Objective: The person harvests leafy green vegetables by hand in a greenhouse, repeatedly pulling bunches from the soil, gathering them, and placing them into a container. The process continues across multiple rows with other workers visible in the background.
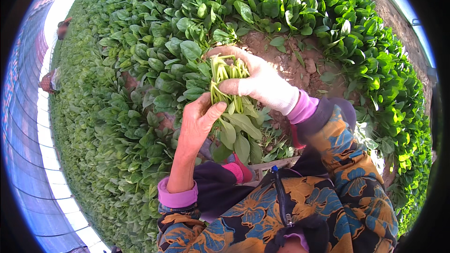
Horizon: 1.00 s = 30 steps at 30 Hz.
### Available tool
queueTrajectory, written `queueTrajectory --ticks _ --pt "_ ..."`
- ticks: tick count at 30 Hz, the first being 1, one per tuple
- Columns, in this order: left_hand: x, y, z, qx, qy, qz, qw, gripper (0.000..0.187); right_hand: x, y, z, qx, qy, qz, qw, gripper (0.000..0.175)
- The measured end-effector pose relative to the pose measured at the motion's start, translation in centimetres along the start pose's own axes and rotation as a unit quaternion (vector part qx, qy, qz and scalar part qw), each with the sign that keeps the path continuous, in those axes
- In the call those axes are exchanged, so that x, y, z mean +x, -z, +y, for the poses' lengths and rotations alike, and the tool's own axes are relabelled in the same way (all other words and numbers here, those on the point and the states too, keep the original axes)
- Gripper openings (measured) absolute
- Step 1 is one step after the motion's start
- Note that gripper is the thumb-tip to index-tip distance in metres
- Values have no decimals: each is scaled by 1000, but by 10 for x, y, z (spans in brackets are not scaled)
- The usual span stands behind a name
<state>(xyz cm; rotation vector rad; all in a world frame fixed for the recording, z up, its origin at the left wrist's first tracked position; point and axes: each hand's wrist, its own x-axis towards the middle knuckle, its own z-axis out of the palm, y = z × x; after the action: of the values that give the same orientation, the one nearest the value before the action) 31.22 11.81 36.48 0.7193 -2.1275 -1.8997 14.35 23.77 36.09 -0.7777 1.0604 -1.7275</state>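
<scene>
A bunch of spinach [239, 119] is between my two hands, its pale stem ends up and its leaves hanging towards my feet. My left hand [200, 114], bare, grips the bunch from the left around the lower stems, thumb across the front. On my right hand [258, 79] is a white knit glove with soiled fingers. Its fingers curl over the top and right of the stems, the thumb lying across them. The far side of the bunch and some fingertips are hidden.
Dense spinach plants [140, 59] grow ahead and to both sides. Bare soil [309, 65] with loose leaves lies beyond my right hand. A crate-like edge [276, 164] and a red shoe [243, 168] are below the bunch. Plastic greenhouse sheeting [26, 140] curves along the left.
</scene>
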Motion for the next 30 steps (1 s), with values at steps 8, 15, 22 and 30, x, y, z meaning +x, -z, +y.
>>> queueTrajectory --ticks 8,15,22,30 --pt "-2 -6 26 95 -153 118 977 19 0 -4 5 -103 2 -1 995 64" --pt "0 -5 29 -14 -126 170 977 12 -1 -3 1 -145 10 -52 988 67" --pt "6 -4 33 36 -147 160 975 14 3 0 11 -201 16 -108 973 69" --pt "13 -2 26 22 -96 101 990 27 0 3 15 -37 -75 -121 989 81"
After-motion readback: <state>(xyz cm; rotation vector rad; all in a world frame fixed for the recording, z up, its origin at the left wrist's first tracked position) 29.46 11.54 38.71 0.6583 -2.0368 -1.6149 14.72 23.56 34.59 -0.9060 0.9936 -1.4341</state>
